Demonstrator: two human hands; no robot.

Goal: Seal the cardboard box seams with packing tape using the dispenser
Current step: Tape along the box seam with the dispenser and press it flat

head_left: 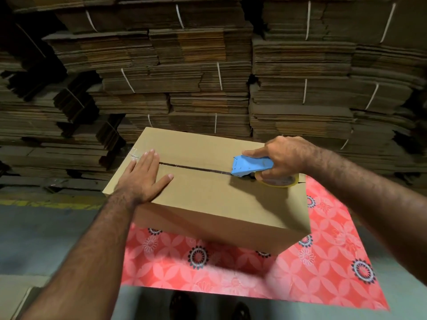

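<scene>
— Two hands, well apart. Left hand (pixel 143 179)?
— Lay flat, fingers spread, on the cardboard box (pixel 208 192), probably pinning the flaps down.
— Right hand (pixel 279 158)?
— Clamped around the blue dispenser (pixel 250 166), tape roll (pixel 280 181) underneath, at the right end of the open seam (pixel 194 167).
— Underneath?
— Red patterned mat (pixel 323 250); bundled flat cartons (pixel 208 65) behind.

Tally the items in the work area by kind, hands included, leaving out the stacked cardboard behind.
Cardboard box: 1
Blue tape dispenser, roll fitted: 1
Red patterned mat: 1
Hands: 2, left hand flat on the box, right hand gripping the dispenser
Total: 5
</scene>
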